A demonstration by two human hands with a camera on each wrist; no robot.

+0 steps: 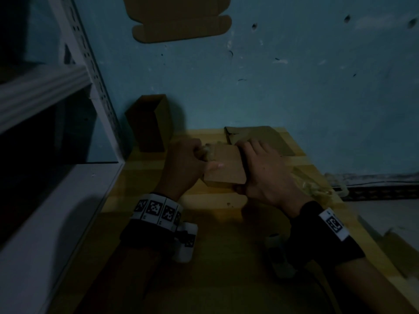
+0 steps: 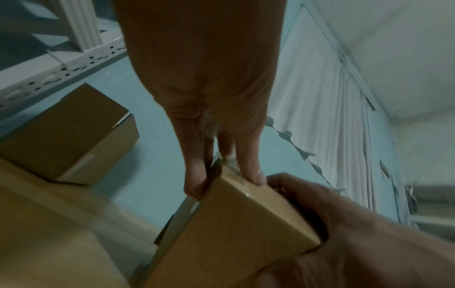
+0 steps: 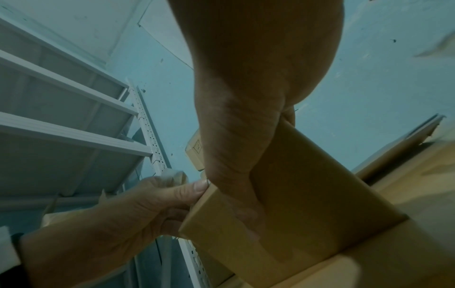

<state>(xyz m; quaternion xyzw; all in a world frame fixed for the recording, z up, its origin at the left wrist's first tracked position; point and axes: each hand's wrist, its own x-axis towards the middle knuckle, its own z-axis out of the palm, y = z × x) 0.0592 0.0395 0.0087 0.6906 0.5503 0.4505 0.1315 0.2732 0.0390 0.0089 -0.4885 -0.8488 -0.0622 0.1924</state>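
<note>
Head view: I read both hands closed on one small cardboard box (image 1: 224,165), which sits over the middle of the wooden table (image 1: 215,223).

1. Left hand (image 1: 183,165). It is at 9 o'clock of the box, back of the hand up, forearm entering from 7 o'clock. The thumb lies flat on the top face and points toward 3 o'clock. The other fingers curl round the left end. In the left wrist view the left hand (image 2: 209,78) pinches a corner of the box (image 2: 234,233), with the thumb on one face and a finger on the adjoining face. A pale glossy scrap shows at that corner; I cannot tell what it is.

2. Right hand (image 1: 265,175). It is at 3 o'clock of the box, forearm entering from 5 o'clock. The fingers reach over the far right edge and the thumb hooks under the near corner. In the right wrist view the right hand (image 3: 246,136) lays its thumb along a side face of the box (image 3: 307,194). The left hand (image 3: 123,214) meets the box at 9 o'clock.

3. Support. I cannot tell whether the box touches the table or is held just above it.

4. Surroundings, read from the box. An upright carton (image 1: 147,123) stands at 11 o'clock against the blue wall (image 1: 272,75). Flattened cardboard (image 1: 272,139) lies at 1 o'clock, just behind the right fingers. Crumpled clear wrap (image 1: 317,186) lies at 4 o'clock near the table edge. A white shelf rack (image 1: 45,91) stands at 9 o'clock.
</note>
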